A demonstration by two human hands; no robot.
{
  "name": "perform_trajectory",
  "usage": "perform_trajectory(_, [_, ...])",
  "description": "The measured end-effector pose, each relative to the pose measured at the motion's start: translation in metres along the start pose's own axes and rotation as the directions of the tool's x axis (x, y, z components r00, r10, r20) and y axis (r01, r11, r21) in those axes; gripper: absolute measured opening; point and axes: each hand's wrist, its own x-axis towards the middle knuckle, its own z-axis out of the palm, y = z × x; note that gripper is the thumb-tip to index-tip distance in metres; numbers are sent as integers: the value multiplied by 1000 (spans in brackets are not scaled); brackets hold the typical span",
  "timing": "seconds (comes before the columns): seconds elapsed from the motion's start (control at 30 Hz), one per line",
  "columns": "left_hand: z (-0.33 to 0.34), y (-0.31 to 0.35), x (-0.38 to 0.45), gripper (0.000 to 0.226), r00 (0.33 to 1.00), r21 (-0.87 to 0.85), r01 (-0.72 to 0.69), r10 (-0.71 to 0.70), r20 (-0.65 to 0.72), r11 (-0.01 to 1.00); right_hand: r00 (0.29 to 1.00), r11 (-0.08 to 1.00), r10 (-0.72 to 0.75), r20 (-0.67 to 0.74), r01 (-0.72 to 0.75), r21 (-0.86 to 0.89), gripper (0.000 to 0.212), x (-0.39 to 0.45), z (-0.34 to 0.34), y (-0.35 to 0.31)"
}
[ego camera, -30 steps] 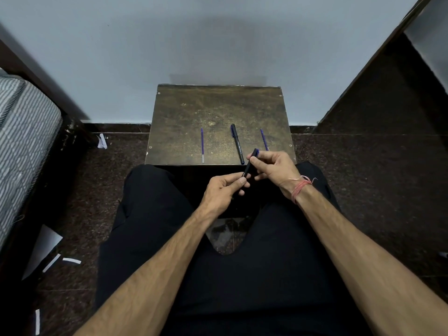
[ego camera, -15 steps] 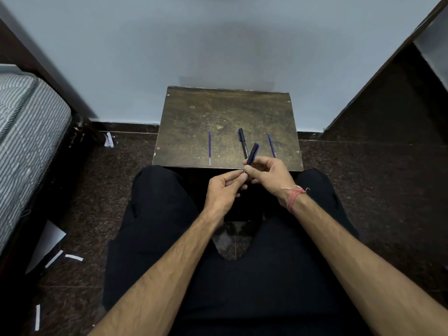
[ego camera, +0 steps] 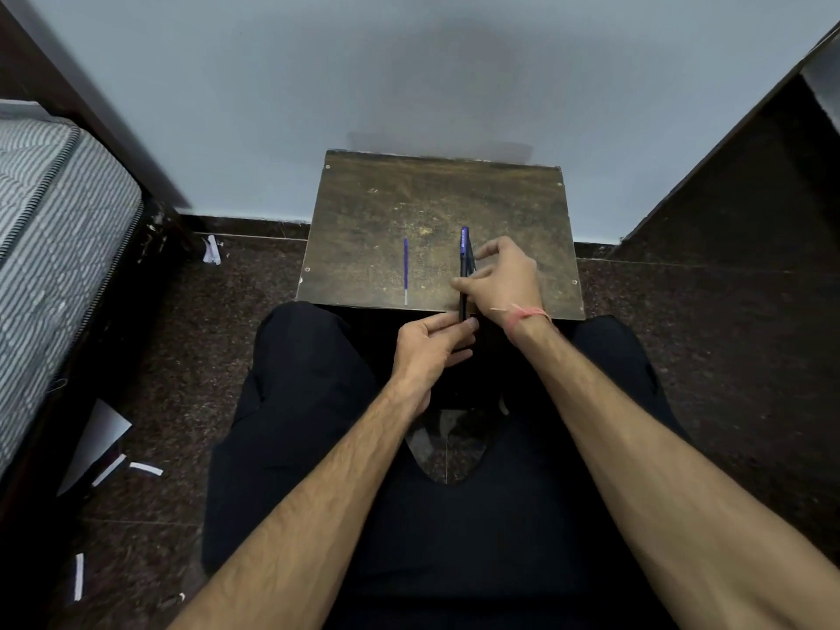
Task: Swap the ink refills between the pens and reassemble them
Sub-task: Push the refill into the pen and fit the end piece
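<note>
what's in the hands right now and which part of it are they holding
Both hold one dark pen. The left hand pinches its near, lower end; the right hand grips it around the middle, leaving the blue far end free above the table.

The right hand [ego camera: 500, 279] covers the middle of the pen [ego camera: 464, 247], so only its blue far end and a dark stretch below the fingers show. The pen's near end is lost between the left hand's [ego camera: 432, 347] fingertips and the dark trousers [ego camera: 291, 402] behind; where it stops cannot be told. Anything lying on the table [ego camera: 363, 211] under the right hand is hidden. The print on the pen's blue part is too small to read. The refill's [ego camera: 406, 270] tip is too fine to make out. Both forearms run off the bottom edge, and the mattress [ego camera: 54, 247] is cut by the left edge.
</note>
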Motion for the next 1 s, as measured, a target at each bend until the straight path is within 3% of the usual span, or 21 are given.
perform_trajectory(0.13, [1, 0, -6, 23, 1000, 93, -5, 5, -1, 996, 997, 960, -71, 6, 70, -273, 18, 15, 12, -21])
perform_trajectory(0.37, [-2, 1, -6, 12, 995, 111, -91, 95, -26, 990, 985, 862, -165, 39, 163, -480, 23, 15, 18, -22])
perform_trajectory(0.53, [-3, 1, -1, 12, 979, 99, -147, 159, -129, 984, 979, 820, -185, 83, 201, -535, 16, 15, 14, -23])
perform_trajectory(0.8, [-6, 2, 1, 8, 971, 26, -173, 175, -165, 985, 964, 820, -232, 132, 267, -507, 13, 10, 11, -19])
perform_trajectory(1.0, [-6, 1, 3, 8, 972, 17, -165, 166, -169, 986, 966, 820, -256, 32, 234, -523, 16, 2, -1, -13])
